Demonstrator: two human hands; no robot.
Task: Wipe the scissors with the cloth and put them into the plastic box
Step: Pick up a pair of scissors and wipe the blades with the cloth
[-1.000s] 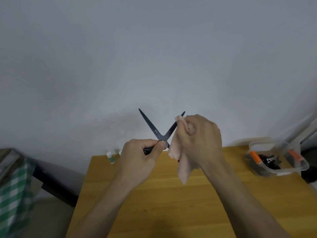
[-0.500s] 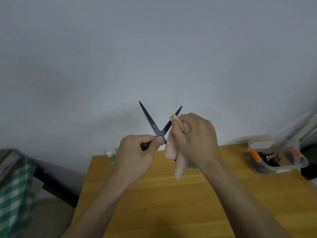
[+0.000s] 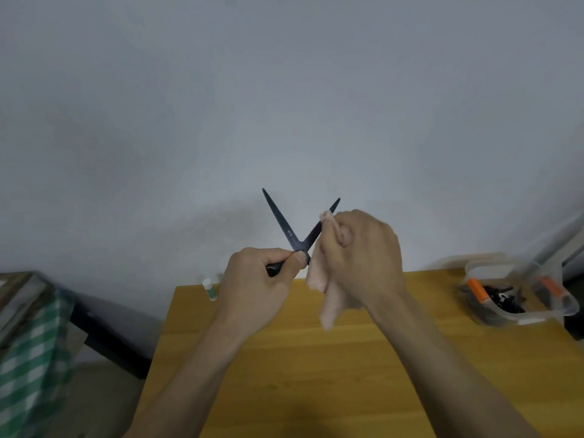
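Glue stick (image 3: 209,289) (upright) on wooden table (image 3: 316,374).

Lots of bare wooden table (image 3: 316,374) under the arms, so a hand can pass freely across the middle. The plastic box (image 3: 518,298) sits at the far right edge, top open, but black bits and orange-tipped things, markers maybe, fill its floor. A small glue stick (image 3: 209,289) stands at the far left corner.

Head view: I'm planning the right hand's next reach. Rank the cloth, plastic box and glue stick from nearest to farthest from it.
1. cloth: gripped in the right hand.
2. plastic box: on the table's right edge.
3. glue stick: at the table's far-left corner, beyond the left hand.
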